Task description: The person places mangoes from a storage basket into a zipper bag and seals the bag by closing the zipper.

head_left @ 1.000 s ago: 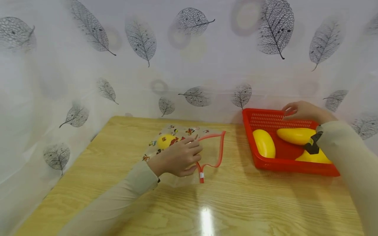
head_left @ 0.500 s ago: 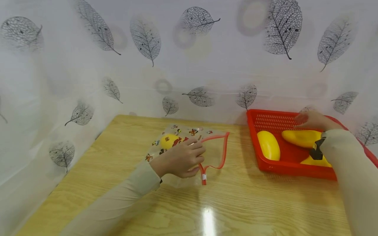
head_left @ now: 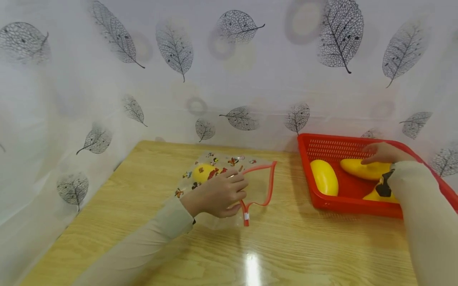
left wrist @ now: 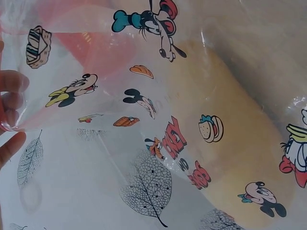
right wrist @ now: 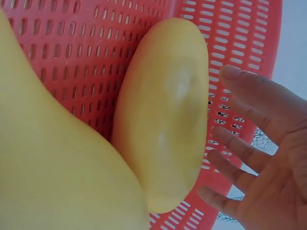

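Note:
My left hand [head_left: 221, 194] pinches the opening of a clear zip bag [head_left: 255, 186] with red edging and cartoon prints. Inside the bag lies a yellow mango-like fruit [head_left: 203, 172], blurred through the plastic in the left wrist view. My right hand [head_left: 384, 153] reaches into the red basket [head_left: 358, 207], over a smooth yellow mango [head_left: 358, 168] near its back wall. In the right wrist view the fingers of that hand [right wrist: 268, 148] are spread beside the mango [right wrist: 163, 115], with a gap between them.
At the basket's left side lies a second yellow mango [head_left: 323, 177]. Another yellow fruit [head_left: 381, 196] at the front is partly hidden by my right wrist. A leaf-print curtain [head_left: 250, 79] hangs behind the wooden table [head_left: 304, 246].
My right hand has come from the basket's back rim rightward and down to the mango. The left hand keeps its hold on the bag; the head view has shifted slightly.

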Action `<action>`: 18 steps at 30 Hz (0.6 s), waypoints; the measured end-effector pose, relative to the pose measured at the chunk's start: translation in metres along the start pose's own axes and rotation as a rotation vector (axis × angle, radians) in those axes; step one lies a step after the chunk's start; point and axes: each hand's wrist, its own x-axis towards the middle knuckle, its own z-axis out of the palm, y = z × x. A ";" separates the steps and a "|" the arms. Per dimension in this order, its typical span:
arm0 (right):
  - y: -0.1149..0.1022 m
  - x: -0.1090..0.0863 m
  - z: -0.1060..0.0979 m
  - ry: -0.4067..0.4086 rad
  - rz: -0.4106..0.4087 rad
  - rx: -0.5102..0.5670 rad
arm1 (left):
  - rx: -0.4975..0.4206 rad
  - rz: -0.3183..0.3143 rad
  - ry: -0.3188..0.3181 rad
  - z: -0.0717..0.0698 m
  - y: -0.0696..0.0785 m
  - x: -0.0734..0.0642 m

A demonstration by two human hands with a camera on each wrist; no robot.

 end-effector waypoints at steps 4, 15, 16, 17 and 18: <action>0.004 -0.002 0.003 -0.018 0.019 0.018 | -0.004 0.004 -0.008 -0.001 0.001 0.000; 0.010 -0.004 0.006 -0.046 0.014 -0.015 | -0.006 -0.005 -0.001 -0.001 0.001 0.000; 0.012 -0.002 0.006 -0.050 0.016 -0.010 | -0.007 -0.005 -0.001 -0.001 0.001 0.000; 0.015 -0.001 0.006 -0.055 0.019 -0.006 | -0.005 -0.004 -0.001 -0.001 0.001 0.000; 0.017 0.000 0.006 -0.065 0.028 0.002 | -0.002 -0.003 -0.001 -0.001 0.000 0.000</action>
